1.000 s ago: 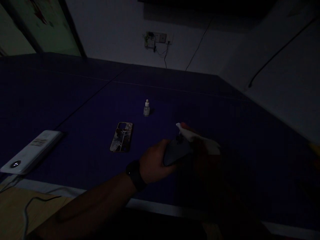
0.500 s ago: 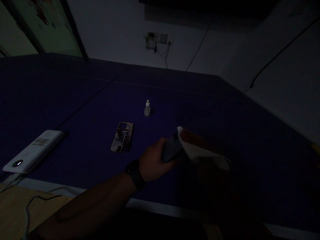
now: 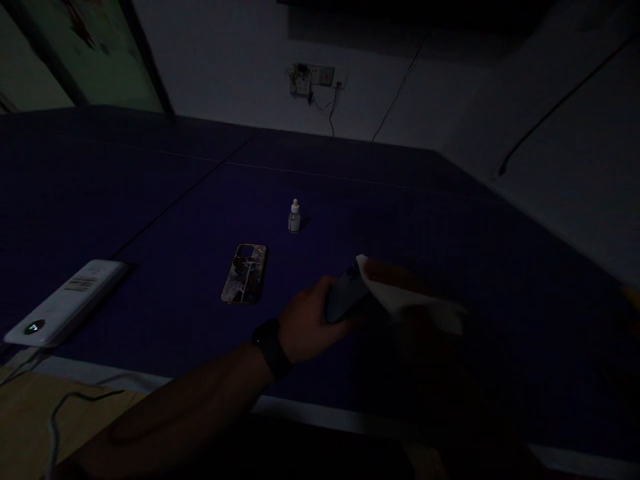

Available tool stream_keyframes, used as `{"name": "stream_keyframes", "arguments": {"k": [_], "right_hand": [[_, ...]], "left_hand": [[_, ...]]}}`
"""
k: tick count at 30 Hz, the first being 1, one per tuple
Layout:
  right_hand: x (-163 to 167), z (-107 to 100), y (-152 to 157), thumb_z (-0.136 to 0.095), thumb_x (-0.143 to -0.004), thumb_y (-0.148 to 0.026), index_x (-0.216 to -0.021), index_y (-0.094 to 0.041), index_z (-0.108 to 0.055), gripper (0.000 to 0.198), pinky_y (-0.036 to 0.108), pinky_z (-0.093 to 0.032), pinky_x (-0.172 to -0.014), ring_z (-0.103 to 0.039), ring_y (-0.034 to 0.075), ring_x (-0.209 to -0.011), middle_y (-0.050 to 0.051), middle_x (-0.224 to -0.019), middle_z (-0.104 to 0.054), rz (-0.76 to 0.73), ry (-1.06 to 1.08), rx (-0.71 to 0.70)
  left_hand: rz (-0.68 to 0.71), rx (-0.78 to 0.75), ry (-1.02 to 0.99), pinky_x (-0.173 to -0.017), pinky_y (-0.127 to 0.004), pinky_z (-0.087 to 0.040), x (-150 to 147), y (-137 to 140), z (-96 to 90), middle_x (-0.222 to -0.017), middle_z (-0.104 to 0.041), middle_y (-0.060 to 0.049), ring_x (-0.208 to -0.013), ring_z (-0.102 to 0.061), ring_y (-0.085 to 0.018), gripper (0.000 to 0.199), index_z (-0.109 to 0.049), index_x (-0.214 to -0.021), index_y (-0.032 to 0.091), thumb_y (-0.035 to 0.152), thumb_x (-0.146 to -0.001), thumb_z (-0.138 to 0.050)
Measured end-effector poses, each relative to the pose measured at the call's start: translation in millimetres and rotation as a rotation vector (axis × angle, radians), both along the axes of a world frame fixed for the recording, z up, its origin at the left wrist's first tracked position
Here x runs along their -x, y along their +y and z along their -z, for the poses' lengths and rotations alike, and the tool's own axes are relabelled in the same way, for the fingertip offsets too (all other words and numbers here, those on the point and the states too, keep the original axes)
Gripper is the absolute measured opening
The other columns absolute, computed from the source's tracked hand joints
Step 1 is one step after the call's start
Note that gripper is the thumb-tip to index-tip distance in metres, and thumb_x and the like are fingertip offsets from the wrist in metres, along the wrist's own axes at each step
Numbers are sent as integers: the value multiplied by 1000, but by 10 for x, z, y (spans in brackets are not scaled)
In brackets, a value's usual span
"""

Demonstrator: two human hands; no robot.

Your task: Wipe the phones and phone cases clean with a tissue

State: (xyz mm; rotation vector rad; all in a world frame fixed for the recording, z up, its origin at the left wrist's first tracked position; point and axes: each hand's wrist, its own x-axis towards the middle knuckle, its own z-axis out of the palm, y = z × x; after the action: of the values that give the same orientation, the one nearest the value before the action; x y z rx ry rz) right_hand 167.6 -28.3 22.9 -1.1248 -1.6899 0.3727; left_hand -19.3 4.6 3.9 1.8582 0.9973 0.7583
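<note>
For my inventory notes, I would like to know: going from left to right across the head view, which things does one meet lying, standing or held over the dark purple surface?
White power bank → patterned phone case → dropper bottle → dark phone → white cloth or tissue.

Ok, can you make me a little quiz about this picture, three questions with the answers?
1. What is the left hand holding?
2. True or false: the dropper bottle is lying on its side.
3. What does the right hand hold? A: a spoon. B: a white cloth or tissue. C: a cup.

Key: 1. A dark phone. 2. False; the dropper bottle stands upright. 3. B.
</note>
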Motion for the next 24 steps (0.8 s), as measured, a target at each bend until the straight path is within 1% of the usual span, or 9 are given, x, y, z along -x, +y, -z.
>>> {"name": "stream_keyframes", "arguments": {"k": [3, 7, 10, 13, 15, 17, 19, 21, 24], "right_hand": [[20, -1, 27, -45, -104, -44, -132, -28, -67, 39, 43, -58, -103, -64, 28, -127, 6, -137, -67, -41, 128, 18], [-35, -7, 13, -44, -102, -52, -122, -29, -73, 42, 49, -51, -111, -59, 30, -132, 6, -133, -69, -170, -13, -60], [-37, 40, 26, -49, -101, -47, -130, -31, -67, 39, 50, -51, -111, -58, 30, -134, 6, -140, -65, -113, -65, -94], [36, 123, 87, -61, -97, -37, -138, -32, -60, 42, 49, -53, -109, -55, 29, -137, 5, -150, -57, -5, -74, -66], [83, 154, 129, -65, -95, -34, -136, -31, -61, 42, 48, -53, -108, -55, 29, -137, 6, -150, -56, 61, -37, -32], [107, 144, 156, -64, -95, -35, -134, -30, -63, 40, 47, -55, -106, -58, 29, -134, 7, -147, -59, 127, 56, -9], [114, 98, 164, -63, -95, -40, -134, -28, -64, 41, 47, -57, -102, -62, 29, -128, 10, -142, -63, 203, 172, 39], [126, 41, 160, -62, -94, -46, -135, -26, -64, 45, 49, -60, -96, -67, 31, -122, 11, -139, -65, 257, 273, 119], [174, -9, 142, -64, -91, -50, -132, -25, -66, 48, 50, -60, -94, -69, 32, -116, 12, -134, -68, 266, 379, 239]], "left_hand": [[-11, 11, 18, -70, -34, -41, -5, -10, -12, -100, -71, -9, -84, -64, -24, 50, -57, -110, 21, 60, -81, -69], [-18, 51, -32, -73, -34, -43, -15, -10, -21, -100, -71, -8, -86, -63, -24, 49, -57, -108, 22, 57, -78, -72], [-51, 101, -22, -71, -34, -42, -21, 8, -9, -99, -70, -7, -84, -62, -24, 48, -58, -107, 22, 56, -77, -73], [-72, 168, -23, -69, -33, -41, -27, 24, 12, -96, -68, -7, -82, -60, -22, 47, -58, -102, 21, 58, -78, -73], [-30, 258, -129, -70, -32, -43, -39, 23, 17, -95, -66, -6, -82, -59, -19, 49, -57, -102, 19, 58, -77, -74], [46, 405, -305, -69, -29, -45, -59, 10, 10, -92, -64, -3, -79, -59, -15, 52, -55, -103, 18, 56, -75, -77], [98, 558, -467, -60, -24, -44, -79, -8, -3, -85, -61, 0, -67, -57, -10, 55, -53, -103, 17, 55, -73, -80], [107, 676, -592, -47, -19, -39, -91, -22, -12, -78, -60, 3, -53, -53, -7, 59, -51, -107, 18, 55, -72, -81], [153, 837, -755, -36, -19, -35, -90, -23, -17, -73, -62, 3, -42, -52, -8, 57, -52, -117, 18, 60, -82, -70]]}}
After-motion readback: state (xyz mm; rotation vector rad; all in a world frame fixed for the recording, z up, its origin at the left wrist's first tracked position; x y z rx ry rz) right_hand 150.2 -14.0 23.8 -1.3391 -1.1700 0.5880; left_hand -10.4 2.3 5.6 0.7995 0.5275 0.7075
